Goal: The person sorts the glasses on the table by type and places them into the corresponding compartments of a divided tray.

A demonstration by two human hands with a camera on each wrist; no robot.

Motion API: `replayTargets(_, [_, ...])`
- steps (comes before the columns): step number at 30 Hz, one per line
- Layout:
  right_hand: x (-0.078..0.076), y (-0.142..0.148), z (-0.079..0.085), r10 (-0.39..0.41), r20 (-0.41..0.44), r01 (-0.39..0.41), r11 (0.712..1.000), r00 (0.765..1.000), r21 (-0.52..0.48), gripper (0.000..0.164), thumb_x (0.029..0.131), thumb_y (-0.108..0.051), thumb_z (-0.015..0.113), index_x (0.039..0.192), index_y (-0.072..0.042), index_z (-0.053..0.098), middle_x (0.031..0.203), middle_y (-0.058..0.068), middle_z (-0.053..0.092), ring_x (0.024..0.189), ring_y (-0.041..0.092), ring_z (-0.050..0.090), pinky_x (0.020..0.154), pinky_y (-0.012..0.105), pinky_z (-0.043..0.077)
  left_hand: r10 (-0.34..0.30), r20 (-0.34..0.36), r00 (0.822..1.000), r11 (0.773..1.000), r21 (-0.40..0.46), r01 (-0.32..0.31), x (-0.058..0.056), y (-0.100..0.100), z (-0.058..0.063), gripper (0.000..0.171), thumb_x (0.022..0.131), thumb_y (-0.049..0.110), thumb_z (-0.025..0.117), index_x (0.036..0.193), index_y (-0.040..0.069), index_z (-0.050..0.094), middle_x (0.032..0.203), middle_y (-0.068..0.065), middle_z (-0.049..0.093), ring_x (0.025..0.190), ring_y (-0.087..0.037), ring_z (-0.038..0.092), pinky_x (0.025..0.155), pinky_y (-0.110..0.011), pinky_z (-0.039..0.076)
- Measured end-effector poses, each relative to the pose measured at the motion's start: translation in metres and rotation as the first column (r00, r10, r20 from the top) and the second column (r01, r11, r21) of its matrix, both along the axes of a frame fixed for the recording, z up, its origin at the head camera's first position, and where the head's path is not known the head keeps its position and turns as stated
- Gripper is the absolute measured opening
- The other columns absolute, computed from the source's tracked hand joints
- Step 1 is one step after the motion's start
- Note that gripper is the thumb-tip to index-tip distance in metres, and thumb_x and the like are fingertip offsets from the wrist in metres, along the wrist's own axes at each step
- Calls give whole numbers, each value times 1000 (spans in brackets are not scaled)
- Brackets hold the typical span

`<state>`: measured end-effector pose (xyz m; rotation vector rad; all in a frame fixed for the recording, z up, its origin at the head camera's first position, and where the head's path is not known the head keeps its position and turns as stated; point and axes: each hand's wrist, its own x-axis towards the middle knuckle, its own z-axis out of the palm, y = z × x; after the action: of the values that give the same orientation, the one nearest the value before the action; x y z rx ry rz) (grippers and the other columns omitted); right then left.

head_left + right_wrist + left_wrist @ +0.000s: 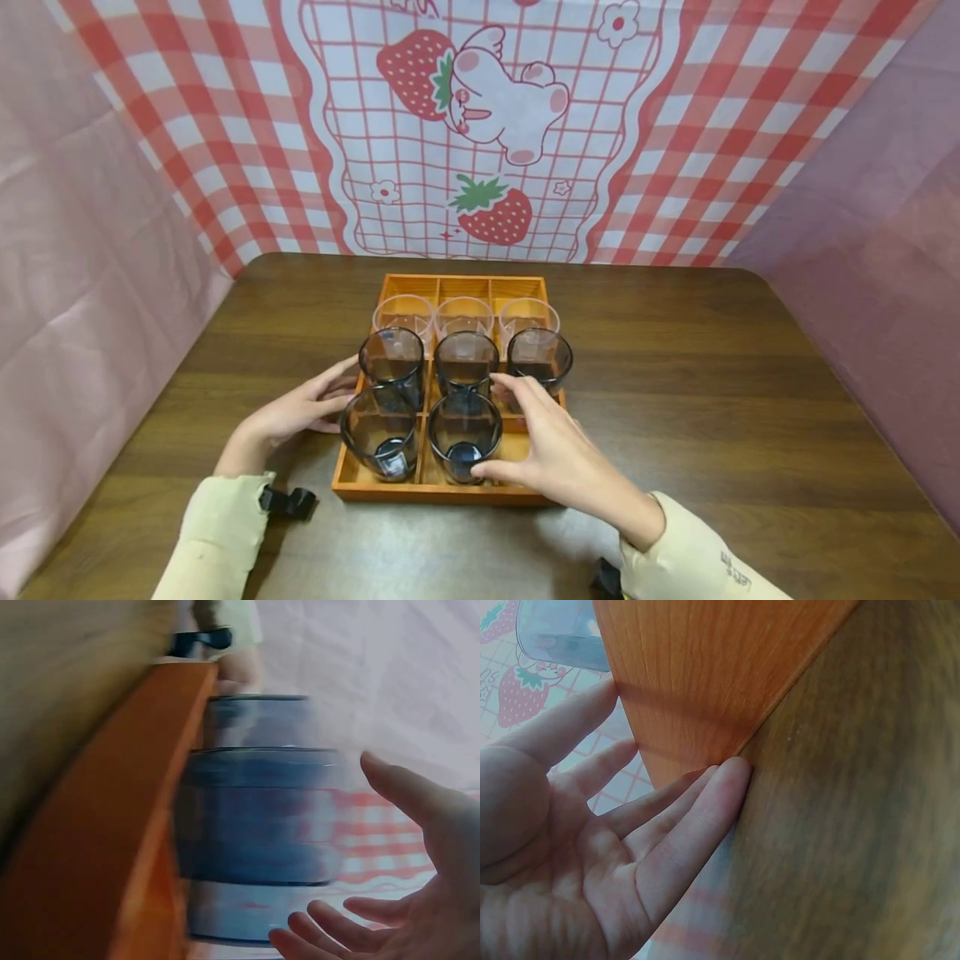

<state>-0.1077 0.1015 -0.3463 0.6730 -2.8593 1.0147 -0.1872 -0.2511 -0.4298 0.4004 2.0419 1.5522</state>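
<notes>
A wooden divided tray (450,495) stands on the table, with drinking glasses in its compartments. My left hand (303,407) rests its extended fingertips against the tray's left side; the left wrist view shows them along its wall and bottom edge. My right hand (558,446) hovers over the front right part, thumb and fingers spread around the right side of a dark glass (465,433) in the front middle compartment. In the right wrist view, a gap shows between the hand and the blurred glasses. Another dark glass (378,429) stands at front left, tilted slightly outward in the head view.
Three dark glasses, among them the middle one (467,358), form the row behind. Three clear glasses, one at the right (529,321), stand farther back. A strawberry-print cloth (480,167) hangs behind the brown table (697,400), with pink cloth at both sides.
</notes>
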Motion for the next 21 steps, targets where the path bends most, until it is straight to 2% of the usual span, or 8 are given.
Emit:
replayTargets(4, [1, 3, 16, 19, -70, -21, 999, 997, -31, 84, 71, -40, 85, 141, -16, 44, 124, 1, 57, 114, 15, 57, 92, 39, 53, -1, -2, 1000, 1000, 6, 1, 0, 0, 0, 73, 102, 24, 49, 157, 15, 2, 156, -33, 16, 136, -49, 35, 93, -49, 54])
replayTargets(8, [-2, 8, 25, 16, -88, -21, 998, 996, -57, 77, 76, -34, 83, 140, -15, 45, 127, 3, 56, 116, 16, 56, 91, 36, 54, -4, -3, 1000, 1000, 8, 4, -1, 0, -2, 73, 102, 25, 49, 157, 15, 2, 156, -33, 15, 136, -49, 33, 94, -50, 53])
replayTargets(16, [-16, 29, 24, -71, -168, 57, 995, 983, -84, 70, 76, -22, 84, 134, -6, 49, 120, 9, 58, 112, 24, 57, 89, 42, 55, -1, 7, 1000, 1000, 15, 0, -1, -1, -4, 72, 103, 24, 48, 157, 16, 2, 156, -33, 14, 137, -51, 29, 94, -53, 52])
replayTargets(21, [-25, 44, 24, -141, -142, 131, 988, 980, -78, 67, 79, -21, 81, 135, -5, 47, 122, 12, 55, 115, 26, 55, 92, 46, 53, -7, 0, 1000, 1000, 8, 7, -1, -1, -2, 71, 103, 24, 47, 157, 15, 2, 157, -33, 13, 139, -51, 26, 94, -52, 53])
